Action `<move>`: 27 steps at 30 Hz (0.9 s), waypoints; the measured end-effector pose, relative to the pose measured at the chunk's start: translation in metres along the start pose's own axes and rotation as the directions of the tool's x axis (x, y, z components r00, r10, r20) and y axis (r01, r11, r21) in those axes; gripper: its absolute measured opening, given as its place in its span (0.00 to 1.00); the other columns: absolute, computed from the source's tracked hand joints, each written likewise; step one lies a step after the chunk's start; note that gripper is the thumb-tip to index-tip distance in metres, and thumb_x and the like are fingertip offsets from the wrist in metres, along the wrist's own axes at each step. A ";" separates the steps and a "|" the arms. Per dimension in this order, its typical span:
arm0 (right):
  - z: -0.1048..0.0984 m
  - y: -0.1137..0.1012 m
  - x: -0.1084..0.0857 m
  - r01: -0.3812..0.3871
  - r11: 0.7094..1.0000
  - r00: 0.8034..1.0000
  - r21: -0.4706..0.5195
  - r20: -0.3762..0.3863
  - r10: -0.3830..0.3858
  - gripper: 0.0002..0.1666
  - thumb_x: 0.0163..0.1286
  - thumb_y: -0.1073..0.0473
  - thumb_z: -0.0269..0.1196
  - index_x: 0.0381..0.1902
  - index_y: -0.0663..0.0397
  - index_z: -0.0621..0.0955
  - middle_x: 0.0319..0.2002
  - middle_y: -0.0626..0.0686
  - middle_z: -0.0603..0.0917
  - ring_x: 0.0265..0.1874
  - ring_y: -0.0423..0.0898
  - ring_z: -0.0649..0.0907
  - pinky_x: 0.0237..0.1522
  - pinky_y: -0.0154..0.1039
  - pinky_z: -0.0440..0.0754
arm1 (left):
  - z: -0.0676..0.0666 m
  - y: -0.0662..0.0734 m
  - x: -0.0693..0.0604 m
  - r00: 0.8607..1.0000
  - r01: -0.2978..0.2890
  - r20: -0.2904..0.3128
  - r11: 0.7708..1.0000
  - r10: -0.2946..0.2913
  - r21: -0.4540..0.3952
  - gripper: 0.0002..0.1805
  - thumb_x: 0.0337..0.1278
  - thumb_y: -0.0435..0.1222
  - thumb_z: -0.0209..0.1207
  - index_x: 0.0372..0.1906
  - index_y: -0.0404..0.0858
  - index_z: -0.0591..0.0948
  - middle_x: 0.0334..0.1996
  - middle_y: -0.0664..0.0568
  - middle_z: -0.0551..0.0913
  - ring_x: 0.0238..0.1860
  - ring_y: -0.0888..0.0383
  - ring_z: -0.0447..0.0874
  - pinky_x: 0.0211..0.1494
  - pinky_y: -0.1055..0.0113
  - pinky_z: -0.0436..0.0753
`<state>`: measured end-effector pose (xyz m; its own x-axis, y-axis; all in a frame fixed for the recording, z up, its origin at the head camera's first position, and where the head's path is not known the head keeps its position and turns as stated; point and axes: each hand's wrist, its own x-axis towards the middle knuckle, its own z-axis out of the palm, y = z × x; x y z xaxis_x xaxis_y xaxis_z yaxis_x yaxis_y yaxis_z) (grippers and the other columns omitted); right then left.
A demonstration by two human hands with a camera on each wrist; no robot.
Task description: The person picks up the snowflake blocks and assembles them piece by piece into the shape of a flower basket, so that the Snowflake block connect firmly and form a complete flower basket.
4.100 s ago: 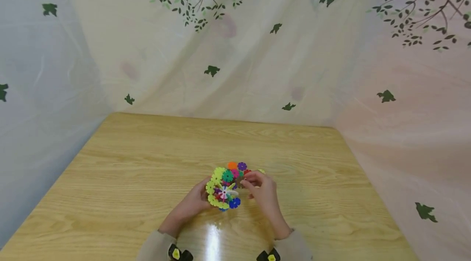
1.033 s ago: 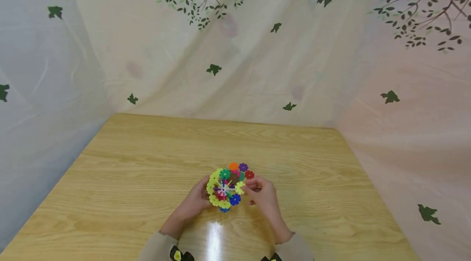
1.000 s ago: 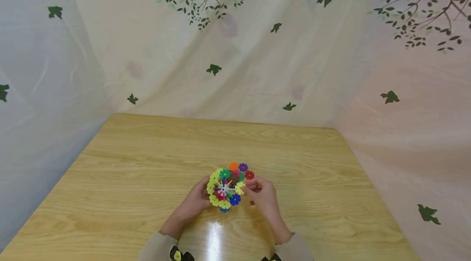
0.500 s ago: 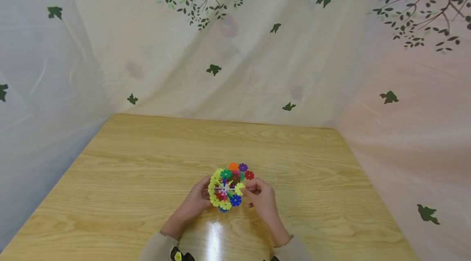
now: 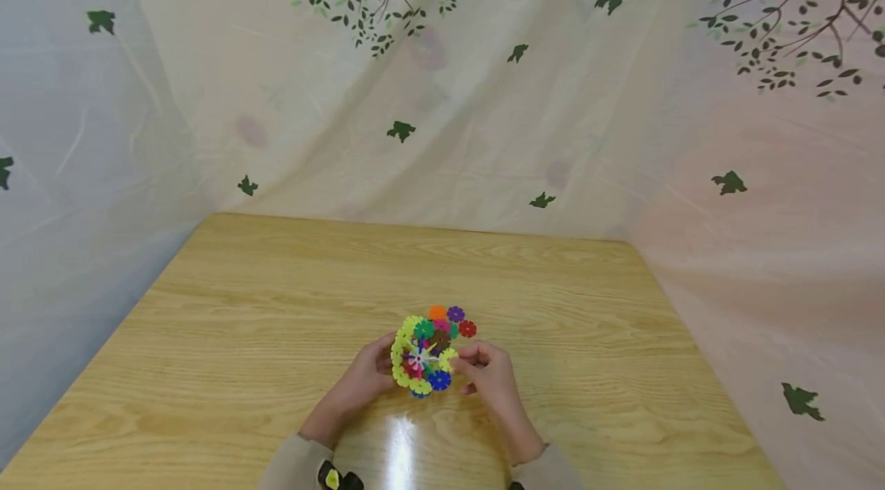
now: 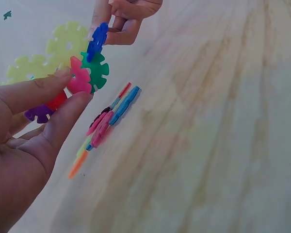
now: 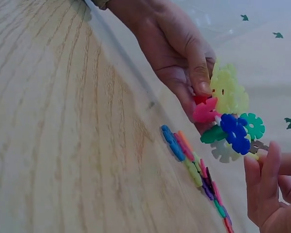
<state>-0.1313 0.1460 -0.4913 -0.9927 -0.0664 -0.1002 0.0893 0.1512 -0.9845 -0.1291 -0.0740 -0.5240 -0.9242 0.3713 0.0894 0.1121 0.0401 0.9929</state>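
My left hand (image 5: 366, 376) grips a rounded cluster of interlocking plastic snowflake discs (image 5: 402, 349) by its left side. Yellow discs curve along its edge, with red, pink, green, white and blue ones inside. In the left wrist view, thumb and finger pinch it beside a pink disc (image 6: 79, 76). My right hand (image 5: 492, 377) pinches a yellow disc (image 5: 448, 359) at the cluster's right side, above a blue disc (image 5: 439, 380). In the right wrist view only a sliver of yellow shows at the fingertips, near a brown disc (image 7: 258, 146); whether it is joined is unclear.
A second, flat group of joined discs (image 6: 101, 124) in several colours lies on the wooden table (image 5: 290, 283) below the cluster. Its orange disc (image 5: 438, 312) and red disc (image 5: 467, 329) show behind the cluster. A printed cloth (image 5: 318, 129) hangs around the table.
Since the oldest frame, my right hand has moved from beside the brown disc down to the cluster's right side, where a yellow disc now shows. Lately both hands have shifted only slightly.
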 end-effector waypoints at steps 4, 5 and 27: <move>0.000 0.004 0.001 -0.025 0.998 1.000 0.051 0.011 0.025 0.12 0.61 0.71 0.65 0.39 0.78 0.77 0.24 0.44 0.82 0.25 0.37 0.82 0.18 0.29 0.80 | 0.000 0.002 0.001 1.000 -0.010 0.030 1.000 0.010 -0.004 0.39 0.49 0.20 0.60 0.69 0.22 0.59 0.63 0.23 0.67 0.59 0.31 0.75 0.56 0.66 0.84; 0.000 0.006 0.002 -0.027 0.998 1.000 0.056 0.014 0.026 0.12 0.61 0.71 0.65 0.39 0.78 0.77 0.23 0.44 0.81 0.25 0.37 0.82 0.18 0.29 0.81 | 0.000 0.003 0.001 0.999 -0.011 0.032 1.000 0.011 -0.002 0.39 0.49 0.20 0.60 0.69 0.22 0.59 0.64 0.23 0.67 0.59 0.31 0.75 0.57 0.65 0.84; 0.004 -0.002 0.005 0.003 0.999 0.978 -0.039 -0.207 -0.011 0.12 0.63 0.67 0.66 0.44 0.68 0.81 0.33 0.57 0.85 0.28 0.39 0.83 0.21 0.37 0.86 | -0.006 0.004 0.003 0.997 0.058 0.056 0.998 -0.056 -0.021 0.50 0.47 0.28 0.68 0.74 0.38 0.54 0.67 0.28 0.65 0.66 0.30 0.67 0.65 0.49 0.77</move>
<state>-0.1357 0.1417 -0.4907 -0.9888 0.1374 -0.0575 0.0831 0.1890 -0.9784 -0.1332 -0.0783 -0.5189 -0.9070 0.4202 0.0287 0.0510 0.0418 0.9978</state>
